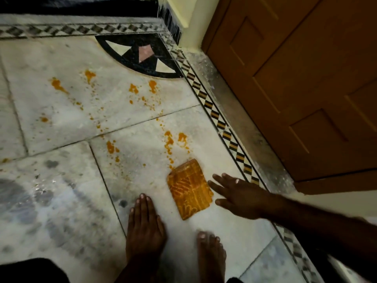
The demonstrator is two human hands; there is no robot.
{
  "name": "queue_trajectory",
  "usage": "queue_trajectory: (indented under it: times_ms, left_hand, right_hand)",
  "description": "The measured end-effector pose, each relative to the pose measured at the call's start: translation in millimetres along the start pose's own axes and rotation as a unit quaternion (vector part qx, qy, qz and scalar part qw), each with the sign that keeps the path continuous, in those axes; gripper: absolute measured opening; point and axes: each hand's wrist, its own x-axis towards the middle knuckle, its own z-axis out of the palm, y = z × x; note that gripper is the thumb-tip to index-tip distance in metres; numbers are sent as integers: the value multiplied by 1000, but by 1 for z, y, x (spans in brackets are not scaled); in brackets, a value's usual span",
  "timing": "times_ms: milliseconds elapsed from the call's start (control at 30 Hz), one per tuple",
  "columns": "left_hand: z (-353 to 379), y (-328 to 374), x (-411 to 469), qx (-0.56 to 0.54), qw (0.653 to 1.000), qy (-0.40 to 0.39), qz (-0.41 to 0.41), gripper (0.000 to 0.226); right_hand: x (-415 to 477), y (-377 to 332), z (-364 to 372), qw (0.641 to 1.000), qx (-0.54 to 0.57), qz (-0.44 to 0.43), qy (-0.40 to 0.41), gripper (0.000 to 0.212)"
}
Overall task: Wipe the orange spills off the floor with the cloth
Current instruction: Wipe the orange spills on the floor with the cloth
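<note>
1. Starting nearest the wearer, a bare foot [211,254] stands on the marble floor [61,201]. Just to its left, the left hand [145,219] lies flat on the stone with fingers straight and together, grasping nothing.
2. One step farther out, the right hand [238,196] extends from the right on an outstretched arm. Its fingers are spread and released, and it holds nothing. The fingertips sit at the cloth's right edge, but I cannot tell whether they touch it.
3. Between the two hands lies the cloth [189,188], a folded orange patterned rectangle flat on the floor.
   - It is directly left of the right hand and clearly apart from the left hand, so the right hand is the nearer one.
   - Its long axis runs away from the person, with the far end tipped slightly left.
4. Just beyond the cloth's far short edge, the orange spills [169,144] begin as a dribbled trail leading away from that edge. The likely next move is for the right hand to shift left onto the cloth, press down, and push it along its length into the trail.
5. Farther still, more blotches cross a grout line [142,122] and reach almost to the black inlay [142,56].
   - A patterned border [224,129] and a wooden door [295,88] close off the right side.
   - The strokes will therefore need to fan forward and to the left.
</note>
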Motion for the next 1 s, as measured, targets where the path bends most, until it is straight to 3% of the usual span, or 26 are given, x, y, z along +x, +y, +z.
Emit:
queue_trajectory:
  times_ms: [133,233,300,367,500,567,733,833,1000]
  left_hand:
    - [1,-1,0,-5,1000,-22,-12,63]
    - [2,-2,3,-15,999,-37,-20,63]
    - [3,-2,4,-15,999,-36,-21,63]
    - [3,-3,3,-13,999,-35,-21,63]
    - [3,-5,4,-3,999,-32,-15,63]
    - [2,-6,4,0,999,-34,-15,63]
    - [3,-5,4,10,999,-31,-26,63]
    - [5,-4,4,26,999,-28,-23,62]
    - [7,0,7,38,998,-31,-49,64]
  right_hand:
    - [38,-26,33,998,-7,-63,4,91]
    - [60,-42,28,990,-46,-109,76,62]
    - [77,-43,31,982,-52,-140,116,57]
    - [95,-37,42,982,-69,-169,52,65]
    - [113,-24,50,979,-28,-199,13,85]
    - [114,-17,51,982,-29,-188,10,75]
    - [128,-24,86,967,-64,-127,212,48]
    - [138,-41,105,947,-30,-105,301,53]
    - [152,-49,101,906,-24,-250,341,53]
